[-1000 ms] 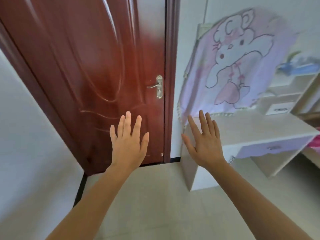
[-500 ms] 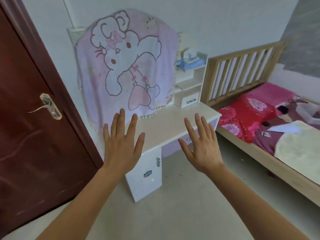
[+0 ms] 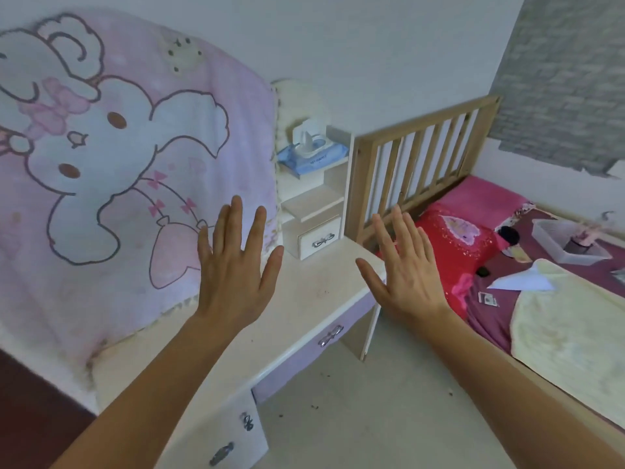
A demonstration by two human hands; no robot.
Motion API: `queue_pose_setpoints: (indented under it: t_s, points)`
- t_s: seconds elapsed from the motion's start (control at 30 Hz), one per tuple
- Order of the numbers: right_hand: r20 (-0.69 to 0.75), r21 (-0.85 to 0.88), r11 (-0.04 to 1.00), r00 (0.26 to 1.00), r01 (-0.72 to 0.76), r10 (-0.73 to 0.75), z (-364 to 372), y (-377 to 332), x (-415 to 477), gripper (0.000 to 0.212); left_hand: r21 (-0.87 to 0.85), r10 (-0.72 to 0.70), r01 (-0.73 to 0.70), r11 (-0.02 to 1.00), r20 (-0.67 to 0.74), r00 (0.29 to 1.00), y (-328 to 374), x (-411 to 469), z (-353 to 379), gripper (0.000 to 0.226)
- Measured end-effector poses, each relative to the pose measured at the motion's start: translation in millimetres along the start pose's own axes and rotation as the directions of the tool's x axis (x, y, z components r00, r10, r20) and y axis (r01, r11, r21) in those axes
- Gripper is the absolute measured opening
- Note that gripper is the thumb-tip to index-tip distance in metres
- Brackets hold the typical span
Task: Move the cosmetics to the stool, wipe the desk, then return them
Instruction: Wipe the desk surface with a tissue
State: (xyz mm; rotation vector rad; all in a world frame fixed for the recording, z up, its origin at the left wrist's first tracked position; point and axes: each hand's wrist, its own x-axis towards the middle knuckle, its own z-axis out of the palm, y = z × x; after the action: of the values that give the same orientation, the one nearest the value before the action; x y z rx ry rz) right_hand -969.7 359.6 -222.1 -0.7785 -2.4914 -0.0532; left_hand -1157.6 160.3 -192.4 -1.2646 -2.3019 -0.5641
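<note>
Hovering over the desk [image 3: 314,292], left hand [image 3: 233,275] and right hand [image 3: 406,282] are spreading flat, holding nothing. No cosmetics are showing beneath either palm. Wet-wipes pack [image 3: 313,159] is sitting beyond and between both hands; probably worth grabbing first.

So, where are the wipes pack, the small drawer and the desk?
wipes pack [image 3: 318,160], head view, blue wrapper.
small drawer [image 3: 319,238], head view, bow handle.
desk [image 3: 318,292], head view, bare top.

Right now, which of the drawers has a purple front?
The wide drawer just under the desk top. The small shelf drawer and the cabinet drawers at lower left have pale fronts.
</note>
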Motion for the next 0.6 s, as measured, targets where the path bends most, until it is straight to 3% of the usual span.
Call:
queue_pose_setpoints:
  t_s: [0.3, 0.47, 0.6]
  points:
    - [-0.094, 0.009, 0.999, 0.995, -0.042, 0.043, 23.0, 79.3, 167.2, 0.068, 0.014, 0.076, -0.075, 0.997, -0.023, 0.997, 17.4, 184.9, 67.7, 0.065]
    - [-0.022, 0.08, 0.997, 1.0, 0.009, -0.007, 87.0, 115.3, 234.6, 0.069, 0.011, -0.004, 0.003, 1.0, 0.031, 1.0, 21.0, 229.7, 139.7, 0.067]
    - [0.091, 0.187, 0.98, 0.992, 0.065, -0.083, 143.8, 141.5, 296.4, 0.064, 0.048, -0.103, 0.097, 0.994, 0.158, 0.982, 16.3, 264.1, 203.2, 0.067]
